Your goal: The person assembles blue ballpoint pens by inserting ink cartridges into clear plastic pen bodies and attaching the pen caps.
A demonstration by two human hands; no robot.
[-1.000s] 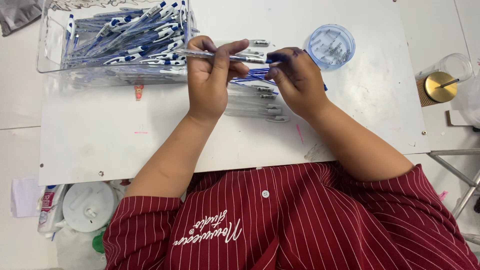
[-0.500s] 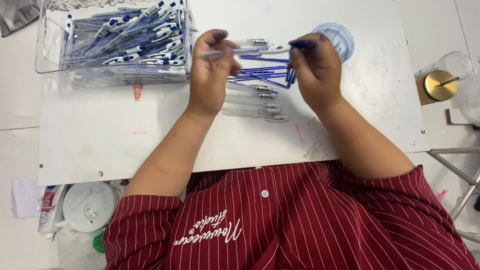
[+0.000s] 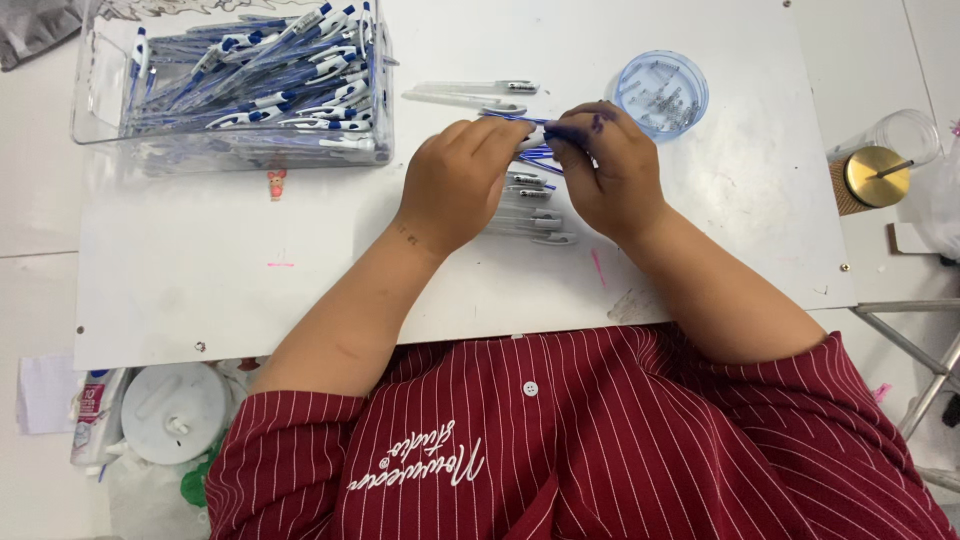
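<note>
Pen (image 3: 533,140): pinched at both ends between the two hands, held just above a pile of pen parts (image 3: 530,215) on the white board (image 3: 200,290).
Left hand (image 3: 455,185): fingers clenched on the pen.
Right hand (image 3: 608,170): fingertips grasping the pen.
Bin (image 3: 235,85): clear, filled with pens, upper left.
Dish (image 3: 660,92): round, blue, near the right hand.

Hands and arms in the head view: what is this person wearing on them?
Both the left hand and right hand are bare: no gloves. Forearms are uncovered; short sleeves of a dark red shirt with thin white stripes end near the elbows. No watch or bracelet shows.
</note>
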